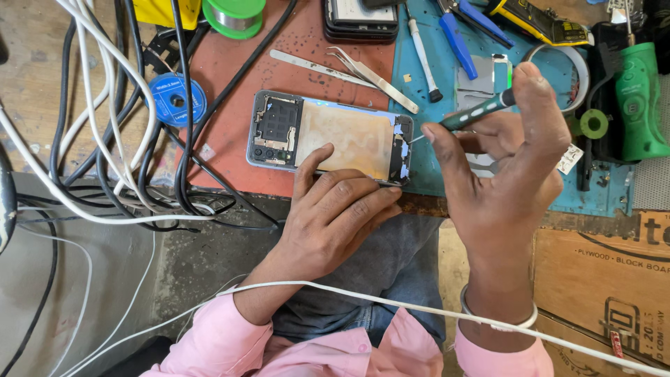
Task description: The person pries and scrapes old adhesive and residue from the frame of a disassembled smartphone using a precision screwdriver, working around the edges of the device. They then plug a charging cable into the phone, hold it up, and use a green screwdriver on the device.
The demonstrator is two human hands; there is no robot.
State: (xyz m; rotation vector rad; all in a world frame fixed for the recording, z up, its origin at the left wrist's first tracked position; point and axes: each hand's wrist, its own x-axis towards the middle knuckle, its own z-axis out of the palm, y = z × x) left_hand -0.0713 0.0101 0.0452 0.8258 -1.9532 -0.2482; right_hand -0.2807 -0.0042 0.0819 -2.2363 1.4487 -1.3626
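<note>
An opened phone (328,136) with its back cover off lies flat across the red mat (244,105) and the blue mat (433,153). My left hand (331,216) rests on the phone's near edge, fingers pressing it down. In my right hand (499,160) is a slim dark-green screwdriver (478,112), its thin tip touching the phone's right end near the lower board. The camera module and black shielding show at the phone's left end.
Metal tweezers (370,73) and a flat pry tool (314,68) lie behind the phone. A blue solder spool (176,99), green spool (234,15), tangled cables (112,139), second phone (359,19), blue pliers (460,31), tape roll (572,70) and green tool (638,101) surround it.
</note>
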